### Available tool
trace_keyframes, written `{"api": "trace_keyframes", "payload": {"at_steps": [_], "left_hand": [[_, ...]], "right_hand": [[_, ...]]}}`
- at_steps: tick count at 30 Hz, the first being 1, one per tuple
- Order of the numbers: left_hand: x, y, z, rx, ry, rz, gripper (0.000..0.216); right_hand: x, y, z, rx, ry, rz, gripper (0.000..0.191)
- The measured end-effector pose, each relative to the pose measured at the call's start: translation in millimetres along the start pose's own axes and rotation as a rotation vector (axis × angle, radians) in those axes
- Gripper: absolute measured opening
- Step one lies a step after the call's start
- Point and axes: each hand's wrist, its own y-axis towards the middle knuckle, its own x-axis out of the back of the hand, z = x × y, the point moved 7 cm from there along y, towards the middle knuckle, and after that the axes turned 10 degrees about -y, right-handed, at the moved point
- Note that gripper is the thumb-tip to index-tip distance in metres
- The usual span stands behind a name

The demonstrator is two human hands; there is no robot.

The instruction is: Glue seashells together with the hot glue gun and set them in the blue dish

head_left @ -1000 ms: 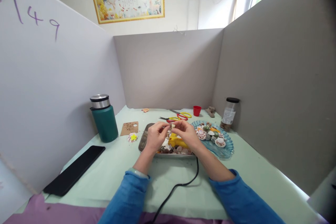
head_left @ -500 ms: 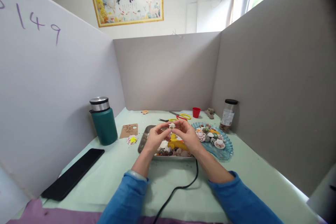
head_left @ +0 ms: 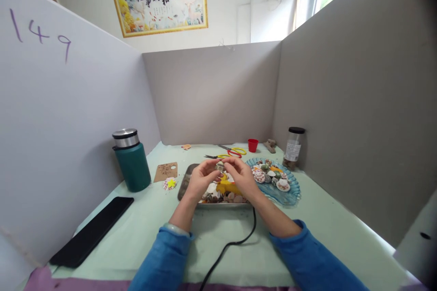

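Note:
Over the metal tray (head_left: 185, 186), the fingertips of my left hand (head_left: 202, 181) and my right hand (head_left: 241, 176) meet around a small whitish shell piece (head_left: 220, 167). Both hands are closed in a pinch on it, and the fingers partly hide it. Beneath them, a yellow glue gun (head_left: 227, 185) lies on the shells (head_left: 235, 197) that fill much of the tray. Its black cord (head_left: 235, 243) runs from the tray toward me across the table.
To the right sit a blue glass plate (head_left: 288, 196) of shells and a jar (head_left: 294, 148). Scissors (head_left: 235, 152) and a red cup (head_left: 253, 145) stand behind. Leftward are a green bottle (head_left: 133, 166), cardboard (head_left: 165, 172), a star-topped shell (head_left: 170, 183) and a black slab (head_left: 94, 232).
Both hands stay together over the tray. The shell piece has turned slightly between the fingertips and looks darker. The whole view has shifted a little.

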Motion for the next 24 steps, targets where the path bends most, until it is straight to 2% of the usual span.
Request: {"api": "trace_keyframes", "payload": {"at_steps": [11,24], "left_hand": [[-1.2,2.0,7.3,-0.008,0.068,0.058,0.043],[5.1,4.6,9.0,-0.019,0.093,0.032,0.040]], "right_hand": [[-0.9,2.3,0.1,0.031,-0.117,0.003,0.013],[3.5,4.5,3.7,0.102,-0.201,0.053,0.012]]}}
